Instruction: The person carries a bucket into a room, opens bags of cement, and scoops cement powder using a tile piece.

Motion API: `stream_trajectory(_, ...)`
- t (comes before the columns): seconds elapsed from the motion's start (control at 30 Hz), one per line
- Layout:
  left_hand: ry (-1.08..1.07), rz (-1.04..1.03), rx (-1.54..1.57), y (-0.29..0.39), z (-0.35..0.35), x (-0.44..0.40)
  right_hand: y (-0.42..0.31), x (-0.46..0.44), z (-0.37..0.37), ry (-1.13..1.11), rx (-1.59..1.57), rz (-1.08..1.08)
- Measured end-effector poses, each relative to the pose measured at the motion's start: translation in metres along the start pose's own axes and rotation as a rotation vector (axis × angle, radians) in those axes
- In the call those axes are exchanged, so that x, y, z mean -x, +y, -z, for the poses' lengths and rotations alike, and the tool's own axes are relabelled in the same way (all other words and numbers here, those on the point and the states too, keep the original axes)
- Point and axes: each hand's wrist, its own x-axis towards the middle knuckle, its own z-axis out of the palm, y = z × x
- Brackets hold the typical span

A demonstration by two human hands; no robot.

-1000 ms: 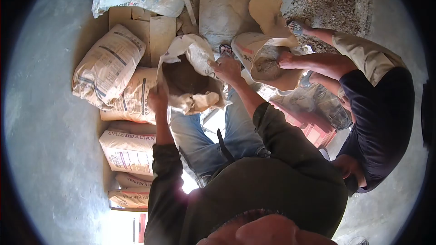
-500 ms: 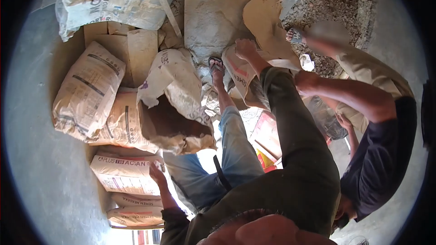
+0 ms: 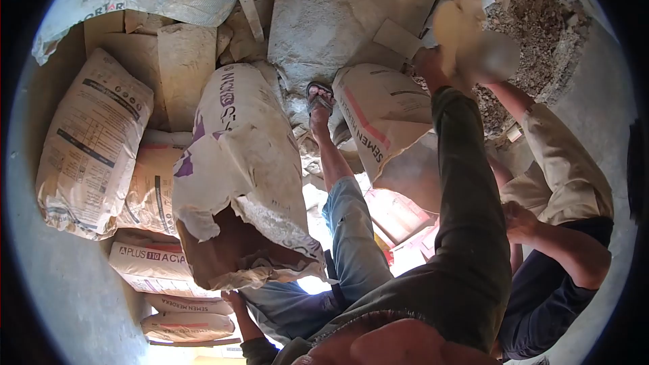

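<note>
My right hand (image 3: 430, 64), at the end of a dark sleeve, is closed at the edge of a torn piece of brown paper (image 3: 457, 35). Just below that hand lies a cement sack (image 3: 385, 105) marked SEMEN MERDEKA, its mouth turned toward my body. At lower left, my left hand (image 3: 233, 301) is open with nothing visible in it, close to the stacked sacks. Above it, a large torn sack (image 3: 253, 135) with purple print gapes open, showing a dark brown inside. Whether the left fingers touch anything is unclear.
A co-worker in beige trousers (image 3: 564, 155) crouches at right, near a gravel heap (image 3: 527, 0). Full sacks (image 3: 94, 142) lean along the left wall. A dusty board (image 3: 324, 20) lies ahead. My sandalled foot (image 3: 319, 98) stands between the two opened sacks.
My right hand has left the cement sack and moved right, with the brown paper piece. My left hand appears lower. The co-worker's arm has drawn down. The view has shifted.
</note>
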Motion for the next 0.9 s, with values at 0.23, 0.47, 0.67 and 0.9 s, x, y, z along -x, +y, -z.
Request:
stream_trajectory(0.23,0.084,-0.022,0.043,-0.066,-0.017,-0.029,-0.002,-0.025,0.003,0.143,-0.203,-0.106)
stream_trajectory(0.47,0.049,0.043,-0.053,-0.071,-0.017,-0.015,-0.072,-0.081,-0.009,0.623,-0.382,-0.082)
stream_trajectory(0.67,0.04,0.065,-0.083,-0.079,-0.022,-0.014,-0.075,-0.106,-0.015,0.391,-0.406,-0.146)
stream_trajectory(0.9,0.033,0.095,-0.085,-0.084,-0.025,-0.016,-0.081,-0.099,-0.024,0.412,-0.3,-0.154)
